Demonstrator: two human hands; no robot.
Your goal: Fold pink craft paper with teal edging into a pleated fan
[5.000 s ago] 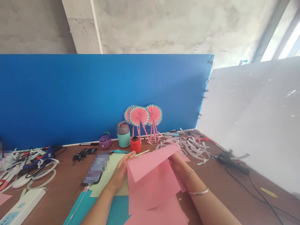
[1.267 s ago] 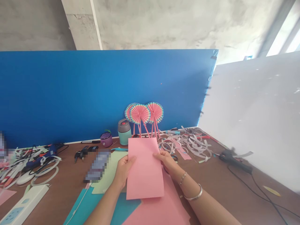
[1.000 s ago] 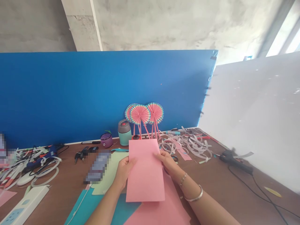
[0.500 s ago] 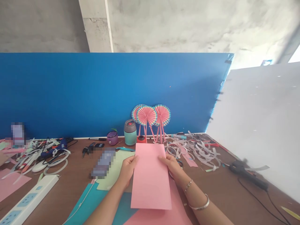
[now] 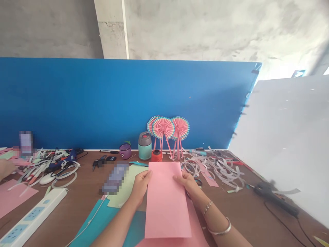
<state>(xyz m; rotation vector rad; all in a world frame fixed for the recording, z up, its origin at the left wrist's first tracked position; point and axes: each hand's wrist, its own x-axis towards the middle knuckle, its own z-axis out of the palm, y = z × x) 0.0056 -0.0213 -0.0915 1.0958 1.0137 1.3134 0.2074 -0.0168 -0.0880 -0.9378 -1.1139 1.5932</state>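
A folded pink paper sheet [image 5: 167, 202] lies lengthwise in front of me over the brown table [image 5: 236, 209]. My left hand [image 5: 140, 187] grips its upper left edge, thumb on top. My right hand [image 5: 189, 181], with bracelets on the wrist, pinches the upper right edge. Another pink sheet [image 5: 197, 233] lies under it, with teal paper [image 5: 102, 223] and pale green paper [image 5: 127, 187] to the left.
Paper fans on sticks [image 5: 168, 132], a teal flask [image 5: 144, 145], a red tape roll [image 5: 156, 156] and a purple pot [image 5: 124, 151] stand by the blue partition [image 5: 102, 103]. White paper strips [image 5: 218, 166] and a glue gun [image 5: 275, 197] lie right; a power strip [image 5: 31, 218] left. Another person's hand [image 5: 5, 168] shows at far left.
The pink sheet, half open five seconds ago, is now folded flat and held at its top edges. My view has turned slightly left, bringing another person's hand into sight.
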